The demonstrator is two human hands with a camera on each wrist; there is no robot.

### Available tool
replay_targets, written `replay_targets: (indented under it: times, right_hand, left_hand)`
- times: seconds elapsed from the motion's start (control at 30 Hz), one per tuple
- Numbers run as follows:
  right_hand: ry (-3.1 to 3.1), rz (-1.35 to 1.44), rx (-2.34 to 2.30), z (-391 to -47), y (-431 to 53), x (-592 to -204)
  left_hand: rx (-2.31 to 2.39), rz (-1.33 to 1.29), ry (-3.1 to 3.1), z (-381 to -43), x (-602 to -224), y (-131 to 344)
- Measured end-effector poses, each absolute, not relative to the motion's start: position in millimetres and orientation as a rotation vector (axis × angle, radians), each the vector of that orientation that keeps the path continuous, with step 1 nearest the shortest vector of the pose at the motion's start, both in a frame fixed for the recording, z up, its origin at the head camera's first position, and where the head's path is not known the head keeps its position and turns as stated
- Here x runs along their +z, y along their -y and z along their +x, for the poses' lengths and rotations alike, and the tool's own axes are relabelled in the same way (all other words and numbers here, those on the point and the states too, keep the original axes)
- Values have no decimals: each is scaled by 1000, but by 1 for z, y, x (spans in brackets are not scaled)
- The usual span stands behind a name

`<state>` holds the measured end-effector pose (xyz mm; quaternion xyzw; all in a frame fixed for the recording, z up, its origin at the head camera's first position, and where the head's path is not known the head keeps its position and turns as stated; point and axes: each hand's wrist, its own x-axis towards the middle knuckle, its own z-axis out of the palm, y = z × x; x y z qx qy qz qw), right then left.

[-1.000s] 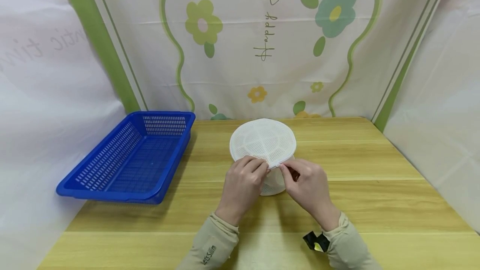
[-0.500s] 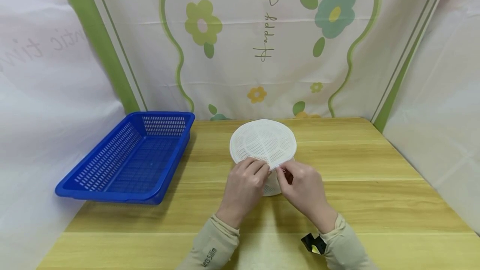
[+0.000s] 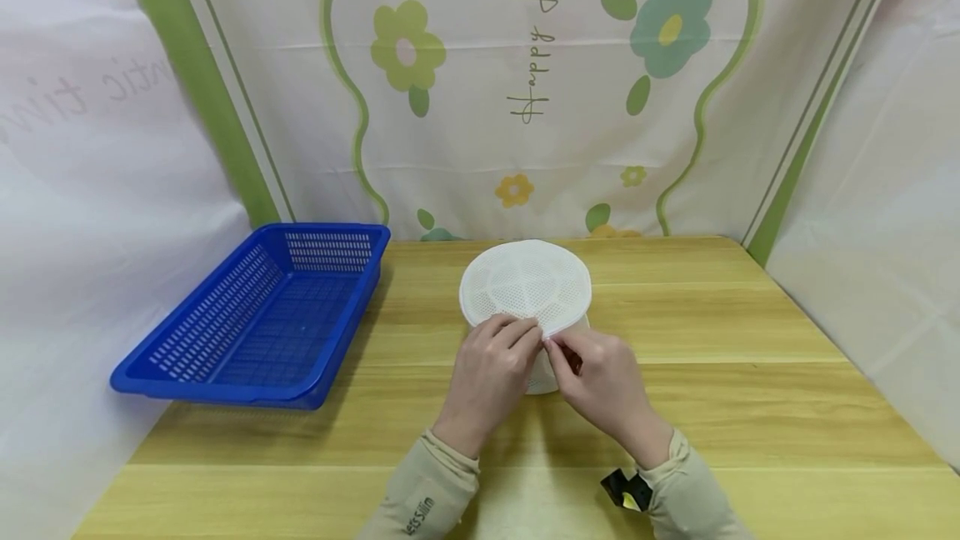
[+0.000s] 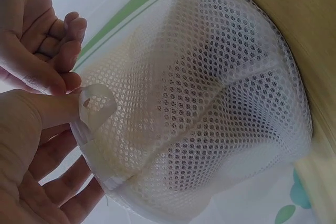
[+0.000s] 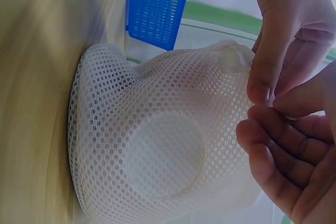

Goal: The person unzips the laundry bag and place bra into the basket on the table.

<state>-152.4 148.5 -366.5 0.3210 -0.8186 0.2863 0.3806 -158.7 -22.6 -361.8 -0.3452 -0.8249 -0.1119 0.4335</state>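
A white mesh laundry bag (image 3: pixel 525 277), drum-shaped with a round top, stands upright on the wooden table. My left hand (image 3: pixel 487 377) grips the near side of its top rim, thumb toward me and fingers over the edge. Close beside it, my right hand (image 3: pixel 606 382) pinches at the same rim, thumb against forefinger; the small piece between them is mostly hidden. In the left wrist view a white fabric loop (image 4: pixel 100 106) sticks out by the left thumb. A pale round patch (image 5: pixel 165 156) shows on the mesh side in the right wrist view.
To the left is a blue plastic basket (image 3: pixel 300 340) with slotted walls. A small black item (image 3: pixel 626 490) sits by the right sleeve cuff. Printed white curtains (image 3: pixel 465 107) close off the back and sides of the wooden table (image 3: pixel 720 407).
My right hand has slid left along the bag's rim, up to the left hand's fingertips. The left hand keeps its hold, and the bag stands nearly where it was.
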Motion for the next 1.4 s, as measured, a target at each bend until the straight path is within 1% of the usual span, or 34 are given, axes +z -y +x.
replay_targets:
  times: [0.53,1.4]
  right_hand:
    - [2050,751,702,-153,-150,-366]
    - [2061,678,714,-152,-151,-367]
  left_hand:
    - [-337,-840,2074,-157,-362,24]
    - [-305,-835,2071,-157,-360,24]
